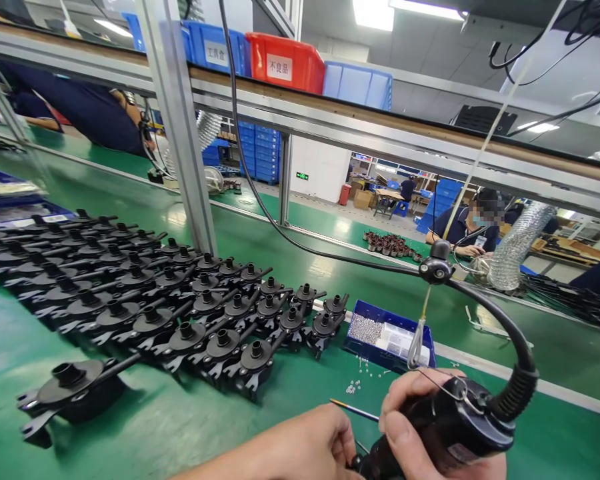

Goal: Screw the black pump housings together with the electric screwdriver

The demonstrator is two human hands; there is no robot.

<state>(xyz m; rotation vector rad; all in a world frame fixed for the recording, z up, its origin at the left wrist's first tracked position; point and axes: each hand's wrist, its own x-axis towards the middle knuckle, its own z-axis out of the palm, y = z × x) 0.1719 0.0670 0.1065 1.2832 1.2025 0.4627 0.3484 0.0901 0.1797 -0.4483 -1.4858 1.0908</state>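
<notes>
Right hand [411,445] wrapped round a corded electric screwdriver [463,417], right of the black plastic assemblies [223,343]. Left hand [314,437] by the tool's lower end (fingertips hidden; cannot tell its hold). Blue parts bin [380,312] beyond.

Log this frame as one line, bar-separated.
right hand: grips black corded tool | left hand: at tool's lower end | nearby: blue bin, loose small parts, black assemblies

"工具盒" on blue bin [237,53], "不良品" on red bin [304,67], exit sign [302,176] on wall [323,167]
</notes>
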